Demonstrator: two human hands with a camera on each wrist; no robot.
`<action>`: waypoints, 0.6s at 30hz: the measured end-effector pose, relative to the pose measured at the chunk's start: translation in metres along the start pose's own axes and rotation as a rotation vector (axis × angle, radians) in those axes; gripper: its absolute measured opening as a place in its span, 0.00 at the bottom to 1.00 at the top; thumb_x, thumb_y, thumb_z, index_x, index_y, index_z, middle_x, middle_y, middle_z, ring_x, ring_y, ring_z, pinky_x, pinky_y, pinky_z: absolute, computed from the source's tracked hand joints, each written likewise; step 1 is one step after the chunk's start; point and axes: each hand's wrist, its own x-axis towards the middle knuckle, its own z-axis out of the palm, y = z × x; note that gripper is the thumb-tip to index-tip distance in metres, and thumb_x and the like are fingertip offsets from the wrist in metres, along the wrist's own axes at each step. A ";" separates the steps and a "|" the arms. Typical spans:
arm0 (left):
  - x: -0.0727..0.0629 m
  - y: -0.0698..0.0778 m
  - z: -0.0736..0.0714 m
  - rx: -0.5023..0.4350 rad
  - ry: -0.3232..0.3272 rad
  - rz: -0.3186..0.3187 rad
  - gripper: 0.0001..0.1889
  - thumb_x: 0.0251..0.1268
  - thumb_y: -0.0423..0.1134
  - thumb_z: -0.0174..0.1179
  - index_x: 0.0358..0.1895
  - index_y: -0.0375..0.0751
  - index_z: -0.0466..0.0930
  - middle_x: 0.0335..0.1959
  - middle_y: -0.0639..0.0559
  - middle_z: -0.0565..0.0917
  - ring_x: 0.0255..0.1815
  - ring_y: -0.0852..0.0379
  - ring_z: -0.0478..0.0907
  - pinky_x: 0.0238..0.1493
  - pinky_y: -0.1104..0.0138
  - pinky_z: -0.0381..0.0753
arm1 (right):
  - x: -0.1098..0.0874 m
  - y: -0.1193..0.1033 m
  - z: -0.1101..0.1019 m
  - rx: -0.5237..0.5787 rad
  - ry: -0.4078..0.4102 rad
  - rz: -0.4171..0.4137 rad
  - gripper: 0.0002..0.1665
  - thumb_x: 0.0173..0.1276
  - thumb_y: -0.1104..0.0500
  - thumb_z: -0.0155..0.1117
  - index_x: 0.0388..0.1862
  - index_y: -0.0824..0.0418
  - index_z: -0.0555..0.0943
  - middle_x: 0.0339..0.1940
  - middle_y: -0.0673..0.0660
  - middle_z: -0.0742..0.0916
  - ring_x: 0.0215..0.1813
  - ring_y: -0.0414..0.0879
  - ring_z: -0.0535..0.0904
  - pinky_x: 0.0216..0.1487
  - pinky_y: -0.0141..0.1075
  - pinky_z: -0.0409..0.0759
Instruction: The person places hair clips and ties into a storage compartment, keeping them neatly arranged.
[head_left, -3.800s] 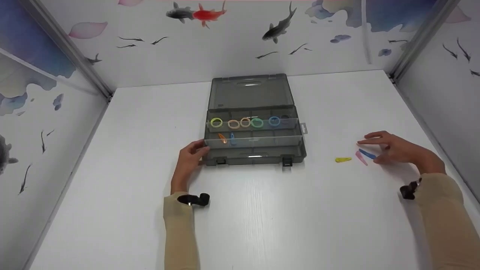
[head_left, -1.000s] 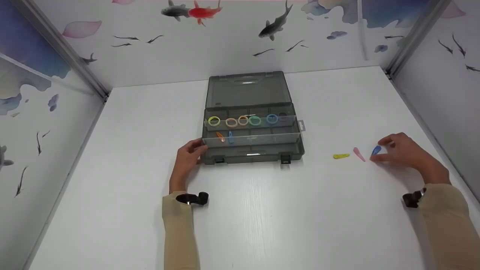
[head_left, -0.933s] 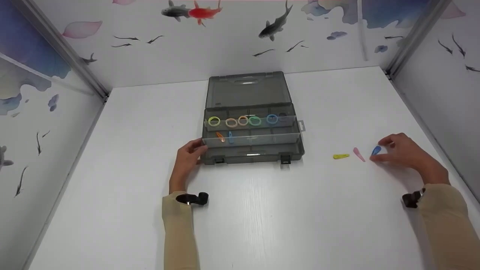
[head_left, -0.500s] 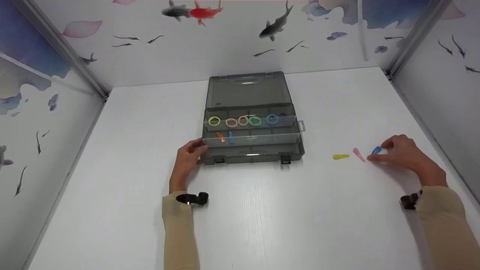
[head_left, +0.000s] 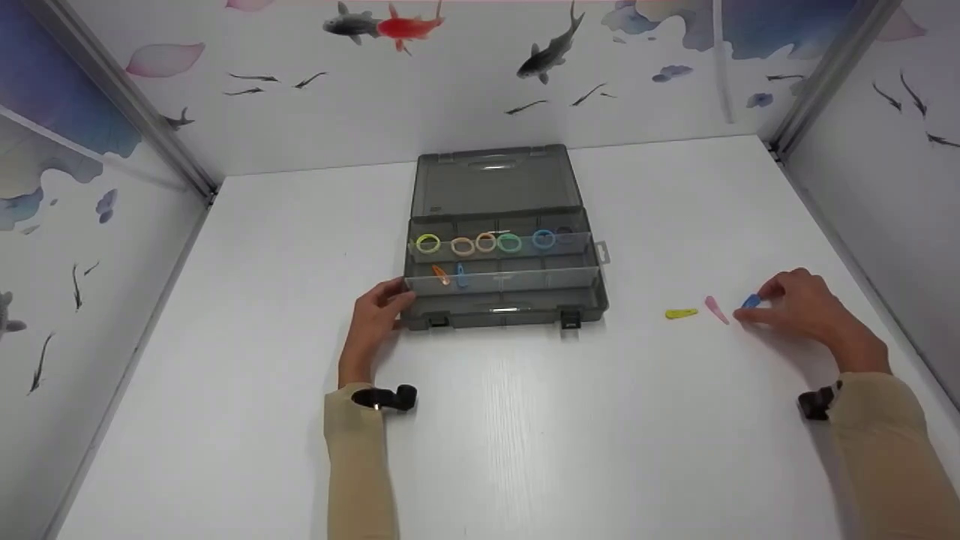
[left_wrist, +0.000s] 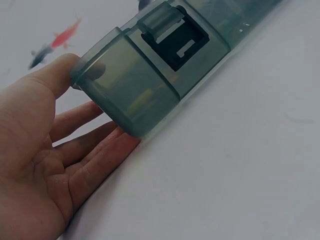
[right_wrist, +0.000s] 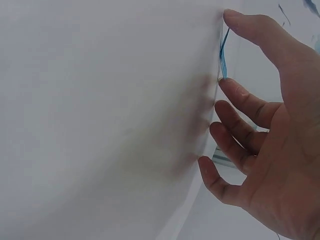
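A grey see-through compartment box (head_left: pixel 510 319) lies with its lid raised at the back. My left hand (head_left: pixel 371 319) holds its front left corner, thumb on the rim and fingers against the side, as the left wrist view shows. At the right, my right hand (head_left: pixel 806 304) has a blue hair clip (head_left: pixel 751 301) between thumb and index finger. In the right wrist view this clip (right_wrist: pixel 223 55) is seen edge-on at the tabletop, the other fingertips close to the surface. Just left of it lie a pink hair clip (head_left: pixel 716 309) and a yellow hair clip (head_left: pixel 681 313).
Several hair ties, among them a green one (head_left: pixel 509 242), sit in the box's back row. An orange clip (head_left: pixel 441 274) and a light blue clip (head_left: pixel 462 275) lie in its middle row. Printed panels surround the white table (head_left: pixel 510 435) at back and sides.
The blue clip has moved slightly right, away from the pink one, and turned; my right thumb and index finger have closed on its ends. My left hand stays at the box corner.
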 end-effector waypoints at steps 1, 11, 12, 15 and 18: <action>0.000 0.000 0.000 -0.003 -0.001 0.007 0.26 0.70 0.47 0.62 0.69 0.46 0.73 0.67 0.47 0.77 0.65 0.50 0.76 0.54 0.59 0.82 | 0.000 0.000 0.000 0.001 0.002 -0.005 0.45 0.63 0.34 0.68 0.54 0.75 0.73 0.57 0.75 0.71 0.57 0.67 0.64 0.58 0.62 0.70; 0.000 0.000 0.001 -0.003 -0.004 0.015 0.26 0.70 0.48 0.63 0.69 0.46 0.74 0.66 0.47 0.78 0.64 0.50 0.76 0.55 0.59 0.82 | 0.005 -0.016 -0.002 0.025 0.047 -0.022 0.45 0.66 0.33 0.64 0.57 0.74 0.71 0.64 0.77 0.68 0.62 0.71 0.65 0.62 0.68 0.66; 0.000 -0.001 0.001 -0.004 -0.003 0.014 0.26 0.70 0.48 0.63 0.69 0.46 0.74 0.66 0.47 0.78 0.64 0.50 0.76 0.55 0.58 0.82 | 0.006 -0.019 -0.002 0.028 0.058 -0.020 0.45 0.66 0.33 0.64 0.57 0.73 0.71 0.65 0.77 0.68 0.62 0.71 0.65 0.62 0.69 0.66; 0.000 -0.001 0.001 -0.006 0.001 0.007 0.26 0.69 0.48 0.63 0.69 0.46 0.74 0.66 0.47 0.78 0.64 0.50 0.76 0.56 0.58 0.81 | 0.008 -0.032 -0.003 0.035 0.099 -0.040 0.44 0.66 0.33 0.64 0.57 0.71 0.72 0.64 0.76 0.69 0.61 0.70 0.66 0.60 0.69 0.67; 0.000 0.000 0.001 -0.010 0.001 0.003 0.26 0.70 0.47 0.63 0.69 0.46 0.74 0.66 0.47 0.78 0.64 0.50 0.76 0.56 0.58 0.81 | 0.010 -0.045 -0.004 0.028 0.125 -0.070 0.43 0.66 0.33 0.65 0.57 0.71 0.73 0.64 0.75 0.70 0.62 0.70 0.66 0.59 0.68 0.68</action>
